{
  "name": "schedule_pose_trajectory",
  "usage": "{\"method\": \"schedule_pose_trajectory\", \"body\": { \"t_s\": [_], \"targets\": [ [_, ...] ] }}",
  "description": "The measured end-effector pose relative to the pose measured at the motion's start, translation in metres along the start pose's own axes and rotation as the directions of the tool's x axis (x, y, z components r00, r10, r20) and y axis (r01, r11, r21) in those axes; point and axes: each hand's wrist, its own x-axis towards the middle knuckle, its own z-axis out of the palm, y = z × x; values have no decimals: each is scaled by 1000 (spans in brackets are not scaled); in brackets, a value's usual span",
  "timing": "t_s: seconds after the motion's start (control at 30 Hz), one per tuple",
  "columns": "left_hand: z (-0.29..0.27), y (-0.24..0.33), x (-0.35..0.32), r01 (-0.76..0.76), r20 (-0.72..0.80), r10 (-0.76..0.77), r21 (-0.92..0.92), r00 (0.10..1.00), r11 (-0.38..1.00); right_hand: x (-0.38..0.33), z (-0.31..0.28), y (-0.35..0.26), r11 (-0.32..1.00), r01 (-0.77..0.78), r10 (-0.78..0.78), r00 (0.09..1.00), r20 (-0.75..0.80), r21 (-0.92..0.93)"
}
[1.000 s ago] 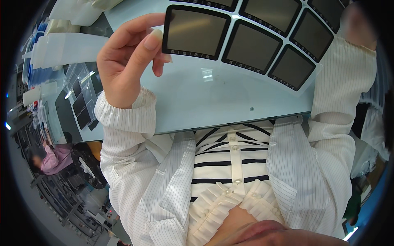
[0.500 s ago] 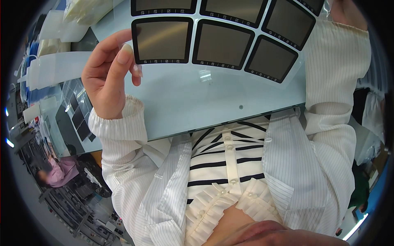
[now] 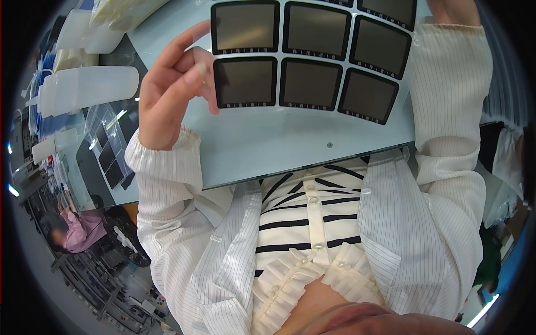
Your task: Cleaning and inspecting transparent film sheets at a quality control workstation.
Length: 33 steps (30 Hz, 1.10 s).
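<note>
A clear sheet [image 3: 345, 62] carries rows of dark rectangular panels [image 3: 311, 84] with black rounded borders and small pale icons along their lower edges. It spans the upper middle of the view, and its far part runs out of the picture. At its left edge is my left hand [image 3: 174, 89], thumb and fingers closed on the margin beside the panels. My right hand [image 3: 455, 12] is at the far right by the sheet's other side. Only its wrist end shows; the fingers are cut off by the top edge.
Beneath lies a pale glass-topped table [image 3: 268, 145], its near edge by my body. A translucent white bottle [image 3: 92, 89] lies at the left, near plastic bags [image 3: 120, 14]. More dark panels [image 3: 109, 159] lie at the lower left. A person in pink [image 3: 84, 231] is in the background.
The sheet has come nearer my body, and its panels look smaller, farther from the camera. My left hand has shifted right and slightly away with it. My right forearm has moved a little left.
</note>
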Motion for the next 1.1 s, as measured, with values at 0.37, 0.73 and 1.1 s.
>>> {"method": "schedule_pose_trajectory", "body": {
  "t_s": [0.37,0.73,1.1],
  "targets": [
    [8,-8,1,263,-92,-252,132,963,956,14,-11,31,944,-263,288,951,112,-198],
    [9,-9,2,241,7,-243,100,970,965,24,-30,36,944,-234,273,950,154,-234],
    [8,-9,-1,240,37,-244,90,969,967,23,-30,31,943,-243,282,946,158,-229]
  ]
}}
